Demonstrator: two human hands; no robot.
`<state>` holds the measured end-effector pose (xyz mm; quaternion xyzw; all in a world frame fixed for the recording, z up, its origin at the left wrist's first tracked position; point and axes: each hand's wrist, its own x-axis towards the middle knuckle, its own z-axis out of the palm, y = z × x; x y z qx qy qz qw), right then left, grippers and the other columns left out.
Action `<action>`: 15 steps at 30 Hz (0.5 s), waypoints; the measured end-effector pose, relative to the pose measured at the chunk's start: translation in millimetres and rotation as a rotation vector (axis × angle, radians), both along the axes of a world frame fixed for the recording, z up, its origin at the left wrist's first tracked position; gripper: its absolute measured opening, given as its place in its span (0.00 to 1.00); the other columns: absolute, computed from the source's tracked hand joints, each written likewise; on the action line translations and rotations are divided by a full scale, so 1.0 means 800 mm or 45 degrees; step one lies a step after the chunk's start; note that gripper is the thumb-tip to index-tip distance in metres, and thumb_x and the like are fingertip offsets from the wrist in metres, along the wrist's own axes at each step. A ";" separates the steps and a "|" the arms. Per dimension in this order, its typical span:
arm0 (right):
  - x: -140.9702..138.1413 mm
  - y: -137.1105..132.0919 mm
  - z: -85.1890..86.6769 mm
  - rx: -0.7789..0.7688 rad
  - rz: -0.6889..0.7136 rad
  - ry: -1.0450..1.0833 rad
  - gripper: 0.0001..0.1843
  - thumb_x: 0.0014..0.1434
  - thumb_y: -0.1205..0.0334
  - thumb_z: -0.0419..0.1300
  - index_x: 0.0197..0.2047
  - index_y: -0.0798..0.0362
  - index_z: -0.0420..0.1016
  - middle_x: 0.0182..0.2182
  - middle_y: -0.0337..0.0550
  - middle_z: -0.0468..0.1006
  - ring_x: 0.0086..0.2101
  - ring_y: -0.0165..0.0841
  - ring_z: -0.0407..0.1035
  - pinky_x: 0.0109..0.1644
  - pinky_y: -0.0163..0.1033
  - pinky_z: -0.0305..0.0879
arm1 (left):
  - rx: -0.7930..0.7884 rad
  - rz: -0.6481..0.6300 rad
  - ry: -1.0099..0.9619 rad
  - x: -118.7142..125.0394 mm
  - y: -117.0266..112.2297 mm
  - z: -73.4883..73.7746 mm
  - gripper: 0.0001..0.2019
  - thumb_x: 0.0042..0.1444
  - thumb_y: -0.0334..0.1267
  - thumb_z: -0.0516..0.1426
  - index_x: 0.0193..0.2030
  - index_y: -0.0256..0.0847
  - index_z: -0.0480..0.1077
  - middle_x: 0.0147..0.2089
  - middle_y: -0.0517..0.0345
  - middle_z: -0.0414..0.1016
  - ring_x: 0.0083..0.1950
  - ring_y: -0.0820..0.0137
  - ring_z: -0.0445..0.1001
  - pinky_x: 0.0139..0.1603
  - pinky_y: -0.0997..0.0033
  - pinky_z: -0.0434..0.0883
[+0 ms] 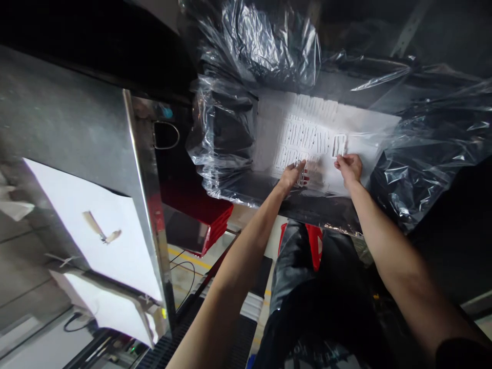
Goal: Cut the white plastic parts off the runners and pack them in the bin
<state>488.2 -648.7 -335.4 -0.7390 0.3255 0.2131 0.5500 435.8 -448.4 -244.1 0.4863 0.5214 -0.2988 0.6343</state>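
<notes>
Fingers [339, 162] of my right hand [351, 168] pinch a white frame [344, 145] by its near edge over the pale sheet [369, 123], presumably leaving its openings visible; my left hand [292, 176], partly spread, meets a second frame [301, 179] (grip: I cannot tell).

Crinkled clear plastic film [269, 41] drapes the dark, box-shaped container [232, 115], bunching along its far side, and there, flat inside, lies a white rectangular sheet [369, 123] with rows of thin white pieces [305, 136] across its left and middle!
</notes>
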 end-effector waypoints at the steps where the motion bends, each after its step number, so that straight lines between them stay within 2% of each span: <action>1: 0.004 0.003 -0.004 0.025 -0.061 0.014 0.22 0.58 0.54 0.73 0.37 0.46 0.60 0.26 0.28 0.72 0.27 0.27 0.73 0.40 0.38 0.80 | -0.002 0.001 -0.001 0.000 0.000 -0.001 0.20 0.65 0.56 0.64 0.44 0.38 0.73 0.41 0.49 0.81 0.32 0.67 0.81 0.35 0.66 0.78; 7: 0.044 0.026 -0.028 0.162 -0.283 0.023 0.26 0.55 0.54 0.76 0.37 0.46 0.59 0.29 0.29 0.71 0.29 0.26 0.73 0.39 0.36 0.80 | -0.020 0.021 -0.007 0.001 -0.001 0.005 0.17 0.67 0.51 0.63 0.46 0.37 0.73 0.41 0.49 0.82 0.31 0.68 0.80 0.34 0.69 0.77; 15: 0.088 0.045 -0.051 0.202 -0.374 -0.016 0.22 0.59 0.58 0.71 0.37 0.45 0.57 0.30 0.30 0.69 0.35 0.28 0.75 0.44 0.38 0.81 | -0.074 0.093 -0.103 0.009 -0.006 0.028 0.14 0.71 0.43 0.58 0.52 0.35 0.76 0.47 0.45 0.83 0.29 0.72 0.78 0.38 0.67 0.77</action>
